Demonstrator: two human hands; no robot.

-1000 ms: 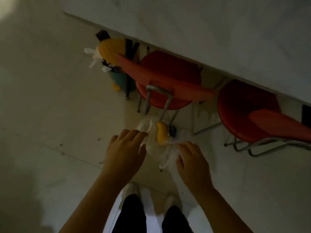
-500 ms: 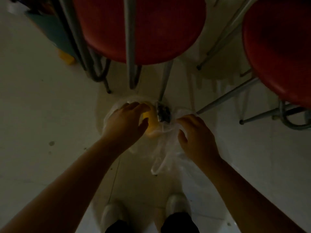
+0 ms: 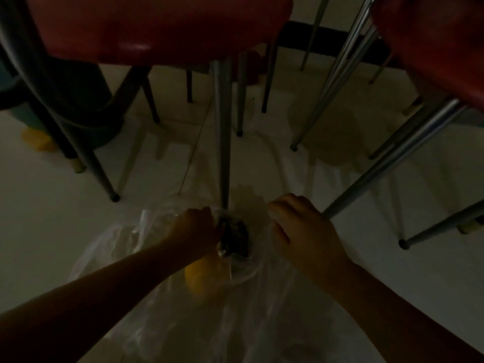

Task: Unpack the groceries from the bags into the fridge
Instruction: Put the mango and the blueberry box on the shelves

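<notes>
A clear plastic grocery bag (image 3: 110,247) lies on the pale floor below me, in dim light. Inside it I see a yellow item (image 3: 201,276) and a dark packet (image 3: 234,238). My left hand (image 3: 193,231) reaches into the bag's mouth, its fingers at the dark packet; the grip itself is hidden by shadow. My right hand (image 3: 301,231) holds the bag's right edge with curled fingers, keeping the mouth apart.
Two red chairs stand right over the bag, one seat (image 3: 157,27) above left and one (image 3: 440,48) above right. A metal chair leg (image 3: 222,132) comes down just behind the bag, others slant at right (image 3: 387,163). A teal bin (image 3: 52,121) stands at left.
My head has dropped much closer to the floor. My left hand moved off the yellow item to the dark packet. My right hand stayed on the bag's edge.
</notes>
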